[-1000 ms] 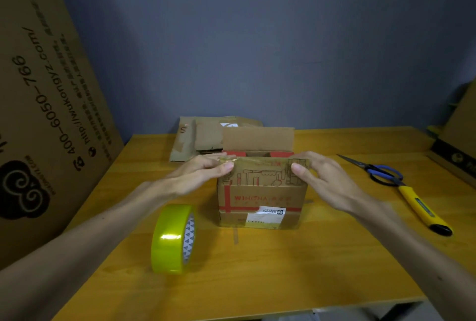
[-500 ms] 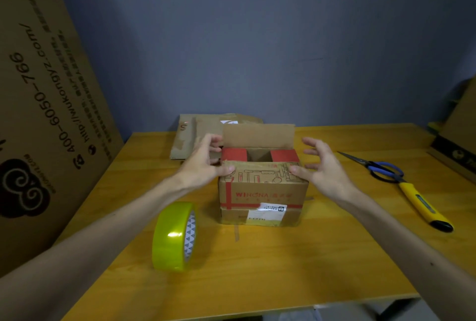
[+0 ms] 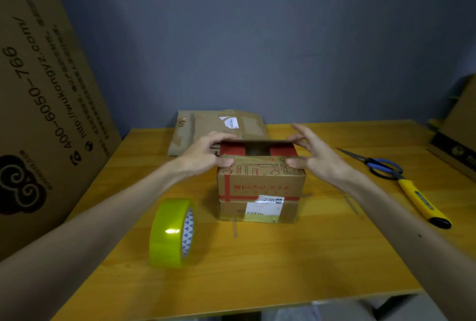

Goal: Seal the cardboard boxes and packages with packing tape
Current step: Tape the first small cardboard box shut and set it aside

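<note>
Still unsealed, cardboard box (image 3: 261, 186) with red-printed front, flaps half-closed.

Small printed cardboard box (image 3: 261, 189) upright mid-table, top not closed: flaps partly folded, gap showing red inner flaps. Yellow-green tape roll (image 3: 172, 233) on edge, front-left of box. Flat brown package (image 3: 219, 127) behind it.

The small cardboard box (image 3: 261, 189) between my hands read "WINONA" in red on its near face; its white labels (image 3: 265, 206) were too small to read. At nine o'clock, the big leaning cardboard sheet (image 3: 43, 94) read "400-6050-766" and a blurred "http://" web address.
</note>
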